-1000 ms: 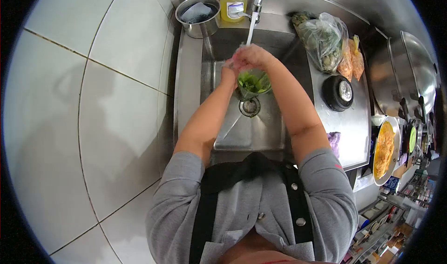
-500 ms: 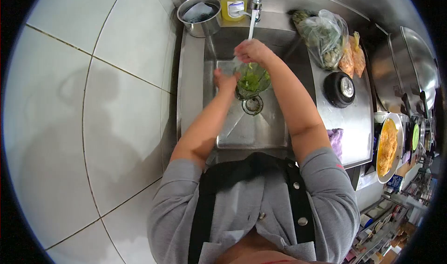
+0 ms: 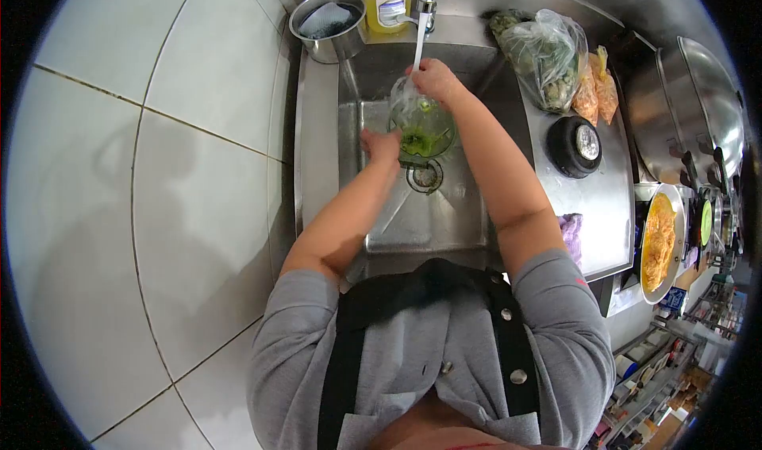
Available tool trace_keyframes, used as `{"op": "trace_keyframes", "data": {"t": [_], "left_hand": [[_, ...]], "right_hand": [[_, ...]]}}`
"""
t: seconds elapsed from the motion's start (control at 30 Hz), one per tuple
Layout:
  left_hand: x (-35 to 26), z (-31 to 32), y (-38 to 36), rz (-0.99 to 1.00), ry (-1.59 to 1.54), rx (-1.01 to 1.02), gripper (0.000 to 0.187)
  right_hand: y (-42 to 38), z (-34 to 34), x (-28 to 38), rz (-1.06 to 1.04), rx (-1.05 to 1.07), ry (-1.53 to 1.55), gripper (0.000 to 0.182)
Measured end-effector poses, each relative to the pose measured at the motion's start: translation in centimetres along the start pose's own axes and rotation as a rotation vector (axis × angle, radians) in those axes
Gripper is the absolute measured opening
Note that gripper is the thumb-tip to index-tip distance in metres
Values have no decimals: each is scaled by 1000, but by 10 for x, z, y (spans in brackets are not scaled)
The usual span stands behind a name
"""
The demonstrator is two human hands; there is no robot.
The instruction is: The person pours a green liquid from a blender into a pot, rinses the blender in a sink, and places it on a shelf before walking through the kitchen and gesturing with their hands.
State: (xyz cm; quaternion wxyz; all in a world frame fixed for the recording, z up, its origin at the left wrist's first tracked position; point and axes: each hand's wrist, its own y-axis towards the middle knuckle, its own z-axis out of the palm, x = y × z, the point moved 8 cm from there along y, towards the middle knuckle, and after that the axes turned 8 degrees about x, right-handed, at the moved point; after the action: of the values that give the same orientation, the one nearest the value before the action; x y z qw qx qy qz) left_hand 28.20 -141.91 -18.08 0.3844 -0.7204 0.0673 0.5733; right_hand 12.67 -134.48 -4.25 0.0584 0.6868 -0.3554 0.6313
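A clear, jar-like container (image 3: 445,131) with wet green leaves (image 3: 421,141) in it is tilted over the sink (image 3: 429,232), just above the drain. My right hand (image 3: 435,81) is closed at its upper rim, right under the running water; the fingertips are partly hidden. My left hand (image 3: 381,145) is at the container's left side, with the thumb stretched away and the other fingers partly hidden. Whether it presses on the container is hard to see. Water streams from the faucet (image 3: 427,5) into the container's mouth.
Behind the sink stand a metal pot (image 3: 327,28) and a yellow soap bottle (image 3: 387,5). On the right counter are bagged greens (image 3: 548,61), orange-filled bags (image 3: 595,89), a round black object (image 3: 573,147) and a purple cloth (image 3: 570,236). A tiled wall (image 3: 198,212) rises on the left.
The right hand has shifted slightly up and left in view, toward the container's rim. My left hand has turned and lowered a little beside the container. Water keeps running.
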Motion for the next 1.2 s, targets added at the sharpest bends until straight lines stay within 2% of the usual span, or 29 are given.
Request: {"op": "trace_keyframes", "data": {"t": [0.03,0.07,0.13,0.17,0.2,0.23,0.27,0.33,0.37,0.43,0.47,0.5,0.53,0.57,0.6,0.63,0.67,0.7,0.73,0.77,0.8,0.83,0.87,0.93,1.0,1.07,1.1,1.17,1.2], "left_hand": [[-29,-13,-3,173,275,-164,58],[-49,-16,-5,175,275,-160,58],[-116,23,-19,607,1068,70,51],[-109,29,2,604,1064,73,51],[-87,54,32,634,1231,253,41],[-82,69,30,663,1394,437,34],[-83,68,28,664,1393,440,34],[-75,75,15,778,2053,438,27],[-64,78,27,780,2053,438,27],[3,63,48,211,2130,1047,30],[-12,52,31,212,2135,1047,30],[-39,29,-6,-87,1549,968,34],[-59,12,-30,-329,956,830,39],[-69,11,-35,-327,960,827,39],[-87,6,-31,-143,1238,695,40],[-102,4,-29,45,1500,544,41],[-100,6,-28,44,1498,544,41],[-110,13,-24,223,1456,428,44],[-121,17,-20,399,1403,309,46],[-112,18,-10,400,1401,309,46],[-95,17,2,306,1374,355,50],[-78,18,12,213,1345,402,53],[-69,20,15,216,1342,404,53],[-40,-3,18,-7,1101,286,53],[-29,-7,-49,-427,500,443,51],[42,10,-42,-515,-54,713,49],[49,12,-48,-514,-51,704,49],[52,27,-61,-479,-76,705,37],[51,27,-62,-477,-74,702,37]], "right_hand": [[-1,0,3,-28,-56,72,21],[4,3,0,-28,-60,73,21],[5,-3,18,-286,-317,-477,21],[-1,-3,22,-281,-316,-480,21],[-3,3,16,-138,-138,-218,18],[-4,14,6,5,37,45,15],[0,13,1,6,34,45,15],[-1,-12,16,-137,-309,-538,16],[-9,-16,22,-137,-310,-538,16],[-13,3,5,52,120,72,18],[-5,-4,8,-7,24,-320,26],[-3,-1,2,-2,28,-312,26],[-4,-7,4,-52,-80,-276,25],[-5,-14,10,-107,-193,-243,24],[-4,-11,9,-108,-193,-241,24],[-13,-10,21,-247,-300,-292,23],[-24,-9,34,-387,-408,-344,21],[-27,-6,36,-387,-405,-345,21],[-27,1,30,-252,-230,53,19],[-26,15,21,-109,-50,445,17],[-22,13,17,-111,-52,443,17],[-14,8,9,-106,-88,310,15],[-14,2,8,-101,-123,176,13],[-17,1,5,-112,-90,180,14],[-16,3,9,-140,-52,193,16],[-12,5,8,-97,-51,-62,20],[-10,7,6,-102,-44,-56,20],[-8,2,8,-276,-117,135,24],[-8,4,1,-278,-115,138,24]]}}
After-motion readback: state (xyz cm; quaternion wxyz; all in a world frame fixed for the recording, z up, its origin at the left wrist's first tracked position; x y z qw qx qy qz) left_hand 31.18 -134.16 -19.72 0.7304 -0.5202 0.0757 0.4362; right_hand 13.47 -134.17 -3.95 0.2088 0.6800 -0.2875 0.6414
